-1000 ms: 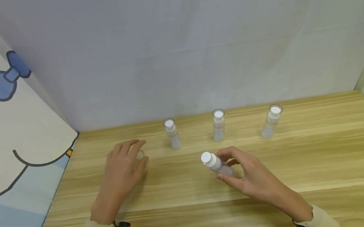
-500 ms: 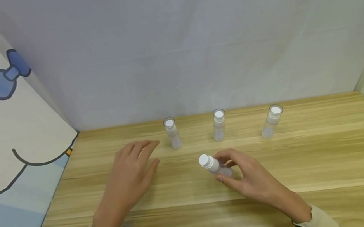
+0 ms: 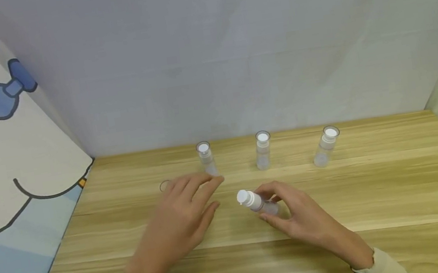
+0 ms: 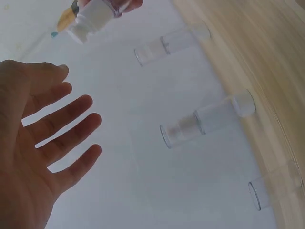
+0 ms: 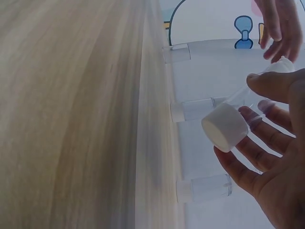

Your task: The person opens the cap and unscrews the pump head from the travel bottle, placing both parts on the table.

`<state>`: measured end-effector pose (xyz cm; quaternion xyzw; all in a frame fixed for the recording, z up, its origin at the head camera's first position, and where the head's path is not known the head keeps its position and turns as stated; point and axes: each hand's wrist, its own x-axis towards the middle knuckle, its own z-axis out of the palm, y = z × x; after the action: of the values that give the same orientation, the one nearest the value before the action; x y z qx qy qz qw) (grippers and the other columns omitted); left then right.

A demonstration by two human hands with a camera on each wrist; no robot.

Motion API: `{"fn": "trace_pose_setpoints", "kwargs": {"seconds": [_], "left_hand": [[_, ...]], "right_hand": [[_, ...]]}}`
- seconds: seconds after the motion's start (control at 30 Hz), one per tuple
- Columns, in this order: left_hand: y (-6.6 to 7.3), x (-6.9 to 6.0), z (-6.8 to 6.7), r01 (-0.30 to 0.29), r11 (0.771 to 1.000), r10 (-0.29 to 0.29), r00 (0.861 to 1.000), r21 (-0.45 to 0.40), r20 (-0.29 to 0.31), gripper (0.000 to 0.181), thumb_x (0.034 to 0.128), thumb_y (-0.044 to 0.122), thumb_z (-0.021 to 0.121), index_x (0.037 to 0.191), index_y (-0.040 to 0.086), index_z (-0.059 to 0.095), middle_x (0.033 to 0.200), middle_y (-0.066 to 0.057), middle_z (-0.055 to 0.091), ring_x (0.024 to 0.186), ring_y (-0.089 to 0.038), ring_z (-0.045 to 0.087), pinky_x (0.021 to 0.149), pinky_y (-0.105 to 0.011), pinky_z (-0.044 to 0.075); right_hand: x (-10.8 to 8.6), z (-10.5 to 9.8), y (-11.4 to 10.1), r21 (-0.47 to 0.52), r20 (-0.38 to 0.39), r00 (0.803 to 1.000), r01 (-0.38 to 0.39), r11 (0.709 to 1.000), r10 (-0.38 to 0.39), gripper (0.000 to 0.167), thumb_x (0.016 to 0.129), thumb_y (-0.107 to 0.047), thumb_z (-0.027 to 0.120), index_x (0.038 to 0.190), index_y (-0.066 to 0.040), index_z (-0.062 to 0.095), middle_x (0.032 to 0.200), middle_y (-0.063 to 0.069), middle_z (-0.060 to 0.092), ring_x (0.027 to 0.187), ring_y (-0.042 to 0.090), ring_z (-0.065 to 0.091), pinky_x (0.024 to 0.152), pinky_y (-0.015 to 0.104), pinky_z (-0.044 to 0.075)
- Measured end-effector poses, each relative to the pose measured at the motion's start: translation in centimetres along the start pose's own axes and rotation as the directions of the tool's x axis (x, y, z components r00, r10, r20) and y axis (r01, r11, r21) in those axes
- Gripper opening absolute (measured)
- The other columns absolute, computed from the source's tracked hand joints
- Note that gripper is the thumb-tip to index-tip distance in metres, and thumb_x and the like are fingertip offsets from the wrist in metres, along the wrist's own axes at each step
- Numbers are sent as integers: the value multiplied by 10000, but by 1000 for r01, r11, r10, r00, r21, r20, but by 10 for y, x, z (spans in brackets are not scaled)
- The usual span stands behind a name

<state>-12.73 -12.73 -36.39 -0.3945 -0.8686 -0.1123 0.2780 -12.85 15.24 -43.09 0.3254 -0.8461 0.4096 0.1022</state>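
Note:
The right hand (image 3: 298,214) grips a small clear bottle with a white pump top (image 3: 249,199), tilted to the left above the table. In the right wrist view its white base (image 5: 225,128) shows between thumb and fingers. The left hand (image 3: 176,218) is held with spread, lightly bent fingers to the left of that bottle, touching nothing; the left wrist view shows its empty palm (image 4: 43,138). Behind the hands three capped bottles stand upright: left (image 3: 206,157), middle (image 3: 263,151) and right (image 3: 326,146).
A clear empty cap or tube (image 5: 177,53) stands at the left of the row, its rim (image 3: 164,185) partly behind the left hand. The wooden table (image 3: 399,175) ends at a grey cloth backdrop (image 3: 233,59); a printed cloth (image 3: 14,162) hangs at the left.
The left hand has moved right, away from the clear tube and towards the held bottle. The held bottle has tipped a little further left in the right hand.

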Motion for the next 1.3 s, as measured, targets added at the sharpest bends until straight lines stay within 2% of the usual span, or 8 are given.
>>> {"fn": "trace_pose_setpoints", "kwargs": {"seconds": [0.23,0.47,0.7,0.83,0.93,1.03,1.2,1.3], "left_hand": [[15,7,6,-116,988,115,993,-106,-19,473,909,219,822,1339,117,653,1271,-64,662,1119,-214,671,954,-354,602],[20,6,16,-175,976,177,984,-128,2,523,877,244,857,1355,151,666,1289,-62,652,1137,-206,668,964,-340,599],[24,6,22,-188,972,191,982,-139,9,363,884,227,849,1206,157,696,1221,-16,674,1102,-166,676,926,-289,599],[27,7,25,-204,965,204,979,-165,-14,352,881,211,849,1189,148,689,1197,-1,681,1053,-149,692,900,-267,604],[30,8,25,-213,957,215,977,-197,-14,362,888,195,843,1213,146,691,1190,7,679,1018,-125,691,884,-238,602],[32,8,24,-213,952,217,976,-219,-8,356,899,177,829,1226,149,691,1158,24,662,931,-80,661,813,-177,579],[35,8,24,-179,948,187,982,-263,5,340,888,148,830,1200,129,696,1084,31,640,793,-35,591,706,-92,506],[37,8,24,-146,953,155,988,-265,14,334,875,100,839,1180,108,703,1058,11,626,741,-34,549,661,-86,467]], "right_hand": [[0,-1,-2,-10,33,999,26,1000,-26,471,871,-59,838,1282,-97,612,1196,-2,714,1023,133,692,873,331,625],[0,-3,-4,-10,80,996,35,999,-34,437,889,-113,834,1270,-101,620,1172,-23,709,1019,146,690,869,320,615],[-1,-2,-3,29,100,993,64,998,-66,429,897,-109,826,1279,-119,629,1188,-35,712,1023,97,677,868,302,612],[-2,-2,-2,127,134,986,78,989,-95,423,913,-73,802,1294,-94,618,1226,3,712,1047,99,682,896,290,618],[-3,-3,-1,207,164,982,60,977,-95,422,935,-68,778,1320,-82,606,1264,36,709,1079,115,690,928,303,618],[-5,-5,-1,260,188,979,28,965,-79,412,961,-96,756,1344,-95,601,1294,44,704,1101,123,691,952,319,615],[-5,-6,-5,287,190,980,5,958,-62,380,974,-136,749,1330,-127,617,1274,21,713,1077,102,686,953,331,614],[-5,-5,-7,291,173,982,20,957,-74,367,970,-116,750,1313,-124,622,1247,22,717,1066,100,682,936,343,621]]}}
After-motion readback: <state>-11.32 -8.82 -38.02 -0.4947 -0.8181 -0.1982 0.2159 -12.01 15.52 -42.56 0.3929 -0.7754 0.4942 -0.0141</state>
